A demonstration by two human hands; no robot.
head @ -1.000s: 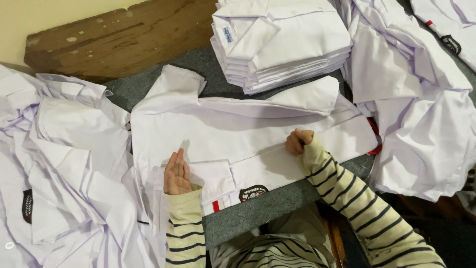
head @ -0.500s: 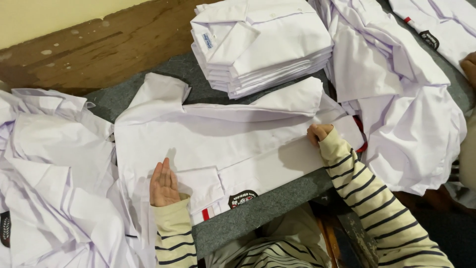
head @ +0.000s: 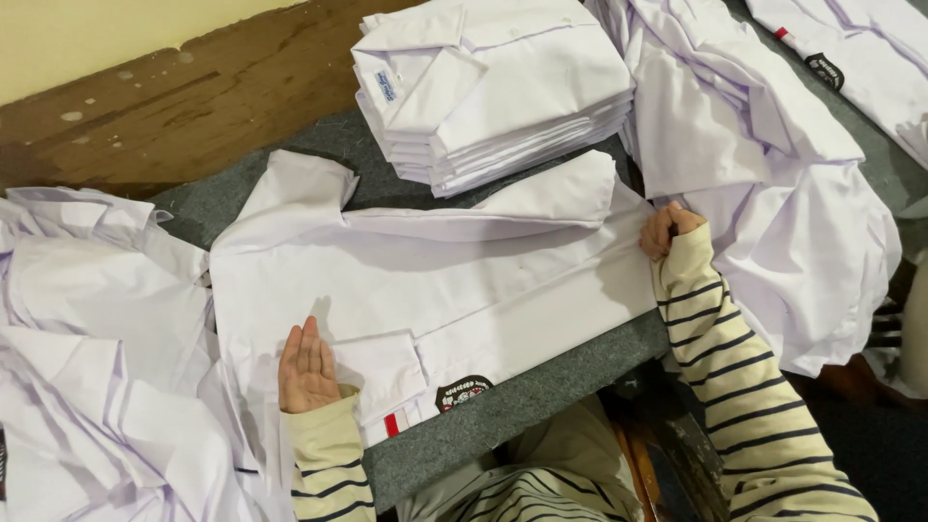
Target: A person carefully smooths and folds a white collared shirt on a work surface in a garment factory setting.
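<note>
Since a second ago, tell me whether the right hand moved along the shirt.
Yes. The right hand slid from the upper edge to the shirt's hem end.

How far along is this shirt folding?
Done: a neat stack of folded shirts. In hand: one white shirt laid flat, left hand pressing it, right hand at its hem. Left: loose shirts heaped at left, more at right.

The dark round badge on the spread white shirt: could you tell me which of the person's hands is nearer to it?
Left. The left hand lies flat on the shirt beside the badge; the right hand grips the shirt's far end.
</note>
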